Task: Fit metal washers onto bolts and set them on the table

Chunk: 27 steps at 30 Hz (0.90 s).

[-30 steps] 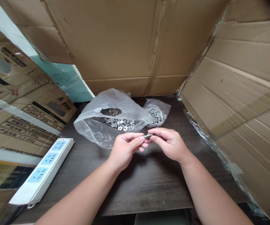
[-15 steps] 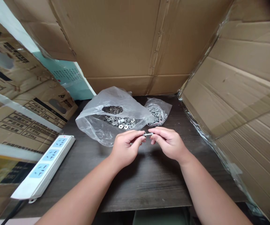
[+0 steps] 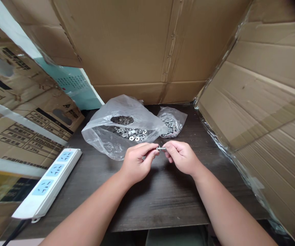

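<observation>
Between my two hands, above the dark table, a silver bolt (image 3: 163, 149) lies roughly level. My left hand (image 3: 137, 162) pinches its left end with thumb and forefinger. A thin flat washer (image 3: 159, 148) appears to sit around the bolt beside those fingertips. The thumb and fingers of my right hand (image 3: 183, 157) are closed on the bolt's right end. Just beyond my hands, a clear plastic bag (image 3: 98, 136) lies open with many loose washers (image 3: 132, 133) inside. A smaller clear bag (image 3: 182, 118) to its right holds many bolts (image 3: 171, 126).
A white power strip (image 3: 60, 174) lies along the left side of the dark table (image 3: 162, 205). Cardboard walls (image 3: 126, 44) enclose the back and both sides. A light blue printed sheet (image 3: 75, 85) leans in the back left corner.
My right thumb and fingers have shifted on the bolt, with the thumb now further over it. My left hand keeps its pinch in nearly the same place. The bags have not moved.
</observation>
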### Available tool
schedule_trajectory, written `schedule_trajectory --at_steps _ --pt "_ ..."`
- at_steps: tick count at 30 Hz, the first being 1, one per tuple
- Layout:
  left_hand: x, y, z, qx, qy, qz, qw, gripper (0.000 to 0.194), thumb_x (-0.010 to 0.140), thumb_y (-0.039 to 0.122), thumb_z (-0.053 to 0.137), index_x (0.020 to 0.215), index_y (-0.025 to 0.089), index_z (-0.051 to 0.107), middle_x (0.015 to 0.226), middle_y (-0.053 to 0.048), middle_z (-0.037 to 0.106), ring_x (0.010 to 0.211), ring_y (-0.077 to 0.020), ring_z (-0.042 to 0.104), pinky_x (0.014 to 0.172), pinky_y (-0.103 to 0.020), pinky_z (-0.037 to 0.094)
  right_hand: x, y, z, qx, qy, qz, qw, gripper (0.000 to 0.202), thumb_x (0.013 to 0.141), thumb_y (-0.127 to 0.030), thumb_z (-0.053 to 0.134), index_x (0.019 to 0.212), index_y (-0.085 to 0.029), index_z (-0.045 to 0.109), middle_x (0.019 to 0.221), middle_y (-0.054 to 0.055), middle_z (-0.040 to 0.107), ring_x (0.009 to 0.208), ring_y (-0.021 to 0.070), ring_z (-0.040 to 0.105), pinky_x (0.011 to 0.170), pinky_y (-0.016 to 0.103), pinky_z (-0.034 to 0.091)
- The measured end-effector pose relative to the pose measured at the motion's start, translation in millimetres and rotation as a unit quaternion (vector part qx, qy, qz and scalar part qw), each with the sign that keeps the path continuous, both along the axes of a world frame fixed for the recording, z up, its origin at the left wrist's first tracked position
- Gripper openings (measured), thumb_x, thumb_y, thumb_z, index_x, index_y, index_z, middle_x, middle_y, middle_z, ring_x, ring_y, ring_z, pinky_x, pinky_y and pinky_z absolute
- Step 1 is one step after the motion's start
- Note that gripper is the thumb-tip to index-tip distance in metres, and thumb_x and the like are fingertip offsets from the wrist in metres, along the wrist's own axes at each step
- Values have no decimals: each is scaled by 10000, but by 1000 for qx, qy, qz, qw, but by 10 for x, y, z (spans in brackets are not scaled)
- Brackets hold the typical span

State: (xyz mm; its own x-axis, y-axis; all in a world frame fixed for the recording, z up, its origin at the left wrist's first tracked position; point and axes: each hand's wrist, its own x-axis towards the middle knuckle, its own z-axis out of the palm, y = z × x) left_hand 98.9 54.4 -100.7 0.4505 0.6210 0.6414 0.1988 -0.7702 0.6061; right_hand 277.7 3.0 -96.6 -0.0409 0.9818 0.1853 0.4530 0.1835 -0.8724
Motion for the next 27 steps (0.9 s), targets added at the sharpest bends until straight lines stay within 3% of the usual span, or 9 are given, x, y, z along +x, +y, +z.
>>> schedule_trajectory --at_steps 8,10,12,14,16,21,27 --pt "-35 -10 24 24 16 -14 999 158 789 157 611 930 146 681 747 0 674 646 -4 601 619 -87 491 -71 35 -73 -88 100 -31 991 647 867 -646 328 691 -55 522 537 16 457 463 2 429 488 132 349" --pt "-47 -18 28 -25 5 -14 1000 159 798 181 603 933 158 684 756 -1 674 629 -8 604 600 -92 499 -70 45 -76 -92 139 -18 986 669 865 -662 296 773 -49 547 590 22 477 466 9 447 481 141 365" --pt "-52 -23 39 -96 -8 -10 995 151 801 223 605 915 169 689 763 -3 681 632 -21 619 599 -102 520 -56 50 -63 -69 185 8 980 632 866 -644 328 990 -68 559 698 22 503 499 15 487 506 154 412" --pt "-49 -28 62 -169 -38 -2 985 171 798 263 614 913 160 686 756 -10 689 611 -36 628 603 -118 543 -38 48 -41 -35 220 40 974 582 841 -575 469 1208 -123 487 827 26 516 558 20 533 551 173 468" --pt "-40 -34 94 -220 -55 -2 974 196 786 288 630 908 146 688 731 -18 690 601 -44 629 604 -122 551 -27 41 -18 -14 232 67 970 596 797 -477 592 1274 -146 457 883 33 520 596 23 553 576 182 499" --pt "-25 -47 137 -240 -65 -16 968 211 768 293 651 890 127 696 721 -30 691 592 -42 624 592 -107 547 -35 19 19 17 188 55 980 367 818 -373 582 1049 -90 613 811 36 548 555 12 543 536 140 470" --pt "-40 -18 67 -179 -49 -21 982 177 775 254 642 903 147 703 770 -31 687 630 -52 643 591 -124 546 -34 6 60 32 120 42 991 340 844 -388 543 860 -62 640 672 15 510 503 -8 472 501 117 404"
